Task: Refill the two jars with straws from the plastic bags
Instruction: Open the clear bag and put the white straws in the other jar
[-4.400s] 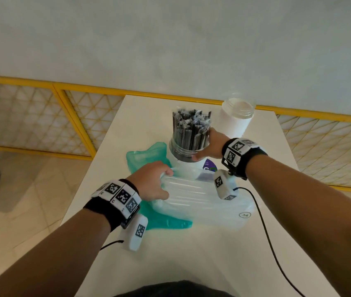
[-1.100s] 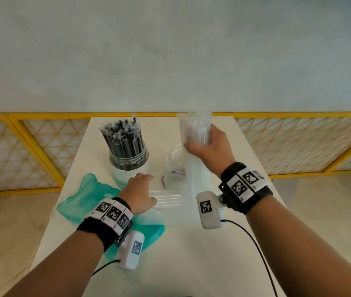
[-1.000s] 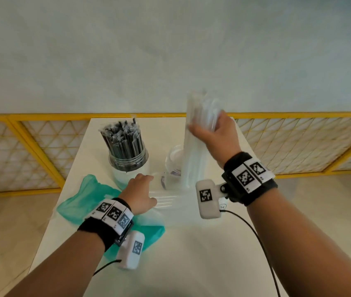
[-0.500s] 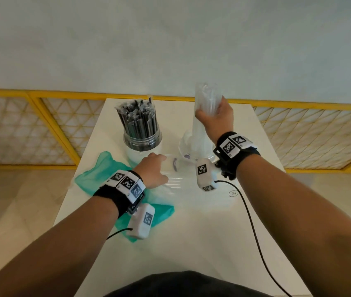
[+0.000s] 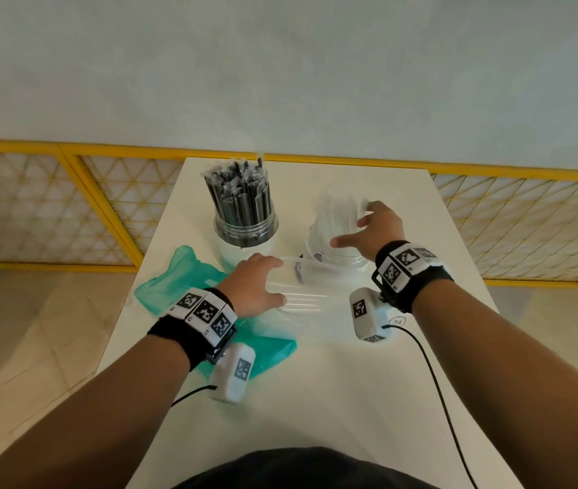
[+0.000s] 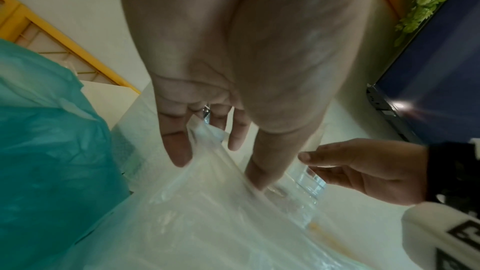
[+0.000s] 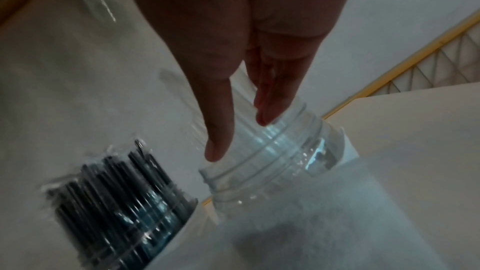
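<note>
Two jars stand at the back of the white table (image 5: pixel 315 400). The left jar (image 5: pixel 245 234) (image 7: pixel 124 202) is packed with wrapped black straws. A loose bunch of clear straws (image 5: pixel 336 213) stands in the right jar (image 5: pixel 333 252) (image 7: pixel 272 151). My right hand (image 5: pixel 349 231) (image 7: pixel 237 137) is by that jar's mouth with fingers spread and straight, holding nothing. The clear plastic bag (image 5: pixel 301 294) (image 6: pixel 207 223) lies in front of the jars with a few straws left inside. My left hand (image 5: pixel 273 282) (image 6: pixel 218 171) pinches its bunched mouth.
A crumpled green plastic bag (image 5: pixel 178 280) (image 6: pixel 46 151) lies on the left, partly under my left wrist. A black cable (image 5: pixel 435 375) trails across the right half of the table. A yellow lattice railing (image 5: pixel 111 213) runs behind the table, with tiled floor to the left.
My right hand lifted a bunch of clear straws from the bag, lowered it into the right jar and let go. My left hand stayed on the bag.
</note>
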The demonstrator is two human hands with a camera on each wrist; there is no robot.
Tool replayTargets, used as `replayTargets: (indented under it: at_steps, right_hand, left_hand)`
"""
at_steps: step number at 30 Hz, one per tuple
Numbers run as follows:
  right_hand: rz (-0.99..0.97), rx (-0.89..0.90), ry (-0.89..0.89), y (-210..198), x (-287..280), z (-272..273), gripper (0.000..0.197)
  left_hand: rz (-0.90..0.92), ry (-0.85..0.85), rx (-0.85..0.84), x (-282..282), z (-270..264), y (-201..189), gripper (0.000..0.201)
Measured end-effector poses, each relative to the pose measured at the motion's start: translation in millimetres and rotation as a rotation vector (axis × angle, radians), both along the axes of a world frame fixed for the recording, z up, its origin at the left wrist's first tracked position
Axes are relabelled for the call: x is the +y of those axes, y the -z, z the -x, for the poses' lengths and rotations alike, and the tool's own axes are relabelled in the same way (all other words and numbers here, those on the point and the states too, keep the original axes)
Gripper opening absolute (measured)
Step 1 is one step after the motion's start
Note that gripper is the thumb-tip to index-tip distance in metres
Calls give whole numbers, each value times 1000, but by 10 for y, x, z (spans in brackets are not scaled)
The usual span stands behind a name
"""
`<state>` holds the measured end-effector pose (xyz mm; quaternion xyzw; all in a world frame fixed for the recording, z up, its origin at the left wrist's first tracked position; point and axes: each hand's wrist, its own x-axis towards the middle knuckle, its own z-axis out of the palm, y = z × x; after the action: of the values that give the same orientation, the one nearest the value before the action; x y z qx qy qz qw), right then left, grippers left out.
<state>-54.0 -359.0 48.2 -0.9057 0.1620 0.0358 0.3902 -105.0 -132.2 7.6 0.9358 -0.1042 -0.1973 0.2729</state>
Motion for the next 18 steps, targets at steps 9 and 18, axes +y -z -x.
replayTargets:
  at_steps: [9, 18]
  right_hand:
    - [-1, -329, 47, -70, 82, 580, 76]
    - [528, 112, -773, 608, 653, 965, 91]
  left_hand:
    - [112, -31, -74, 108, 117, 54, 57]
    - [102, 30, -92, 140, 372, 160, 81]
